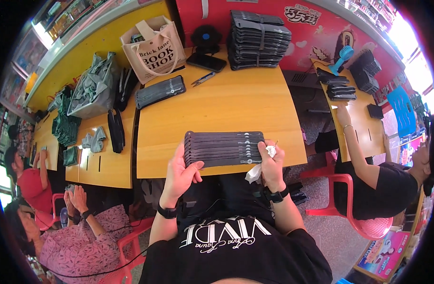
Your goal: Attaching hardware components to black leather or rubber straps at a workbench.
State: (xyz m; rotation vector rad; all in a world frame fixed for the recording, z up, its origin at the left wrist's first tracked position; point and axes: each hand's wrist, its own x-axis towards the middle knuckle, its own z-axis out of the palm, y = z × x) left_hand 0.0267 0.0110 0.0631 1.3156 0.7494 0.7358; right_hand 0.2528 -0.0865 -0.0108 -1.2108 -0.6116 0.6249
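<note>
A fanned stack of dark grey flat pieces (217, 147), with light printing towards its right end, is held level over the front edge of the wooden table (174, 118). My left hand (183, 171) supports its left end, with the thumb near the lower corner and some fingers hidden underneath. At the other end, my right hand (272, 165) grips the stack with the thumb on top. Crumpled white tissue (254, 174) is tucked in that same hand and pokes out between the fingers.
At the back are a tall strapped stack of similar pieces (258, 40), a small black fan (206, 37), a phone (206, 62), thread snips (203, 79), a flat grey bundle (160, 92) and a tote bag (153, 49). People sit at tables on both sides.
</note>
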